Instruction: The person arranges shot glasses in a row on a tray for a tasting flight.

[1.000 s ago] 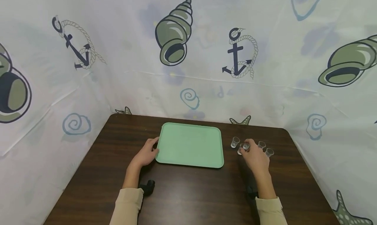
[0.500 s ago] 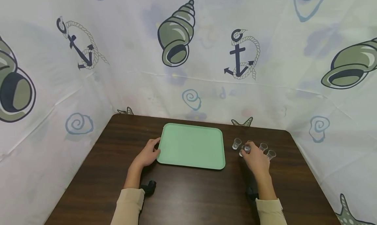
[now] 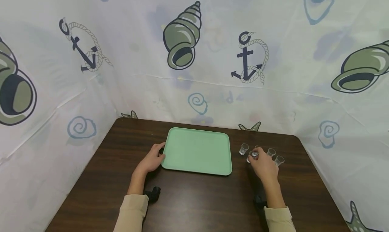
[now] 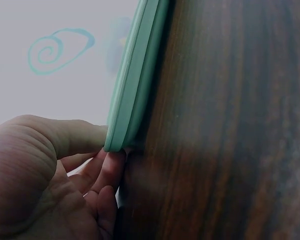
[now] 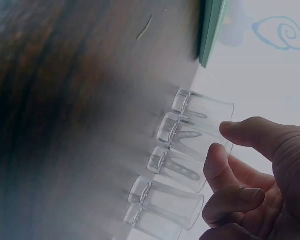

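Note:
A light green tray (image 3: 197, 151) lies on the dark wooden table. At its left edge my left hand (image 3: 151, 159) grips the rim; in the left wrist view the thumb (image 4: 85, 137) meets the tray edge (image 4: 127, 95) from above, with the other fingers curled below. Right of the tray stand several small clear shot glasses, among them a left one (image 3: 244, 149) and a right one (image 3: 279, 160). My right hand (image 3: 263, 162) is over the middle of this group. Its thumb and forefinger pinch one shot glass (image 5: 170, 129) near the rim.
Brown tabletop (image 3: 197, 201) stretches in front of the tray. A white curtain (image 3: 127, 49) printed with shells and anchors encloses the back and sides. Other shot glasses (image 3: 271, 152) stand close around my right hand. Dark wrist-worn devices (image 3: 153, 194) sit by the sleeves.
The head view has shifted slightly. My left hand stays at the tray edge, and my right hand stays among the shot glasses with barely any motion.

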The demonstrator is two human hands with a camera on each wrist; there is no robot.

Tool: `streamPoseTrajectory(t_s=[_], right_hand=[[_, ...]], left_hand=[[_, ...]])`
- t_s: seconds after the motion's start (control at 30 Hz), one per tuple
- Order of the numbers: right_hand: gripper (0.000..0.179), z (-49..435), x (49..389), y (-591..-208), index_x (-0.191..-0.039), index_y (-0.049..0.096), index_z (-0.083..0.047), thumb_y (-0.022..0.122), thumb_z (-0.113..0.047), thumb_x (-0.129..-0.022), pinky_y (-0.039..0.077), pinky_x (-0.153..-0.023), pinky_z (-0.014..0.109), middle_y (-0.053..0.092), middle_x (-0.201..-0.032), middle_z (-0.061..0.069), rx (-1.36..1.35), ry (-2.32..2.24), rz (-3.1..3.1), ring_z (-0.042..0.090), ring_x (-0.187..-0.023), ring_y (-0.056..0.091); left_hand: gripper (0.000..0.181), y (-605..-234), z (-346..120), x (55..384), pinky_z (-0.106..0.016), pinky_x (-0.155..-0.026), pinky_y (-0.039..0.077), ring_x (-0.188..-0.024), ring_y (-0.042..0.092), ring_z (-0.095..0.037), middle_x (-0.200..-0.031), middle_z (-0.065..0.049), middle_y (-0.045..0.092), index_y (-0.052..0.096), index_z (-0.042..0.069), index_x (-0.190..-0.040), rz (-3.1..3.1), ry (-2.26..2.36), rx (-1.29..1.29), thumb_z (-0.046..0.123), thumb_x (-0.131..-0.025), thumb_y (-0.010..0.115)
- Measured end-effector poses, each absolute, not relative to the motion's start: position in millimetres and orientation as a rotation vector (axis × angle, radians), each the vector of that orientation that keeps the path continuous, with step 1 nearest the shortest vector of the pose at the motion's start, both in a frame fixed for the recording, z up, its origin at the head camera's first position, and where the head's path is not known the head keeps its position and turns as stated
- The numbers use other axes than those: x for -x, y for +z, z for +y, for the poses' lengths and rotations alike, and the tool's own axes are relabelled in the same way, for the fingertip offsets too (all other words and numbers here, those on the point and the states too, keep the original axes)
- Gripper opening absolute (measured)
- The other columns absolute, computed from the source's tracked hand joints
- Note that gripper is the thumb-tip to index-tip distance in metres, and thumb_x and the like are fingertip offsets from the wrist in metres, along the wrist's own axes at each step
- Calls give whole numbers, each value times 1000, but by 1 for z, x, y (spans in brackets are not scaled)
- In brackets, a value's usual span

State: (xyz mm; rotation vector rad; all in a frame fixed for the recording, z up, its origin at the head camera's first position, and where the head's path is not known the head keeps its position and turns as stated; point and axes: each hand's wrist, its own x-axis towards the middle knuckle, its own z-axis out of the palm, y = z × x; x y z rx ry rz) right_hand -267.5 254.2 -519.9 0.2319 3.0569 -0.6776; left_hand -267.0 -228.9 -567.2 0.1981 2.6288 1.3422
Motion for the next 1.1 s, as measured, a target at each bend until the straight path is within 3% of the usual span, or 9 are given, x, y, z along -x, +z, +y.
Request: streamPoseTrajectory(t_s=[0.37, 0.57, 1.1], right_hand=[[52, 248, 262, -510, -146, 59, -14, 66, -44, -104, 47, -58, 44, 78, -107, 14, -239, -716, 3092, 27, -73, 68], [49, 234, 263, -496, -143, 62, -14, 66, -44, -104, 40, -53, 38, 74, -97, 8, -167, -769, 3140, 23, -65, 60], [42, 159, 276, -474, -137, 67, -15, 69, -40, -104, 39, -55, 37, 73, -91, 2, 93, -789, 3199, 21, -60, 56]], left_hand=[[60, -567, -230, 265, -35, -78, 47, -94, 52, -24, -160, -29, 33, 28, -2, -168, 2637, 1352, -185, 11, -113, 49], [60, -568, -232, 266, -37, -79, 47, -95, 52, -25, -160, -28, 33, 28, -1, -168, 2643, 1355, -179, 11, -113, 49], [60, -569, -233, 268, -37, -81, 47, -98, 51, -25, -158, -26, 36, 28, -1, -168, 2631, 1347, -198, 11, -113, 48]])
